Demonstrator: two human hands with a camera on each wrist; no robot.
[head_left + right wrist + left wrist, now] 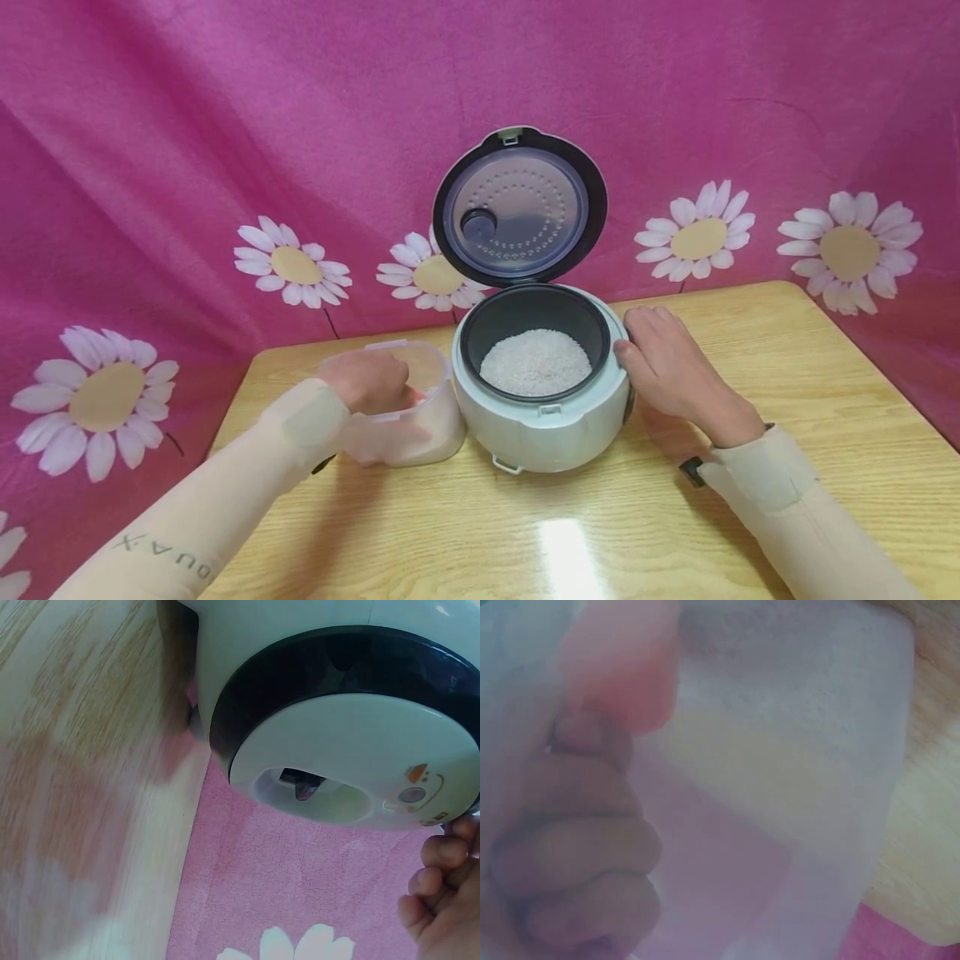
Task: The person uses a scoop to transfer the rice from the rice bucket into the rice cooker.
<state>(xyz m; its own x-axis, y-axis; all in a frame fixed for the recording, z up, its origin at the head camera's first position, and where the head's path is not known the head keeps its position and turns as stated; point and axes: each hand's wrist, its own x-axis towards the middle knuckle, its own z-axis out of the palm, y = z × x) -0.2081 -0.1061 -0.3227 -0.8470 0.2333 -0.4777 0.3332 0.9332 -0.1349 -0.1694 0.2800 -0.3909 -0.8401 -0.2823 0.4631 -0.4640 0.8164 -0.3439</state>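
Note:
My left hand [367, 381] reaches into a translucent plastic container [442, 429], its fingers curled round a pink scoop [417, 397]. Through the cloudy wall the left wrist view shows the curled fingers [585, 851] and the scoop's rounded pink end [626, 675], with pale rice [810, 697] beyond. The white rice cooker [540, 433] stands to the right of the container with its lid [532, 196] raised. White rice [536, 362] lies heaped in its dark inner pot [480, 333]. My right hand [667, 367] grips the cooker's right side, thumb at the rim.
Both vessels stand on a light wooden table [420, 533]. A pink cloth [337, 125] with white daisies hangs close behind the raised lid and along the left side. The cooker's front latch [507, 465] sticks out low down.

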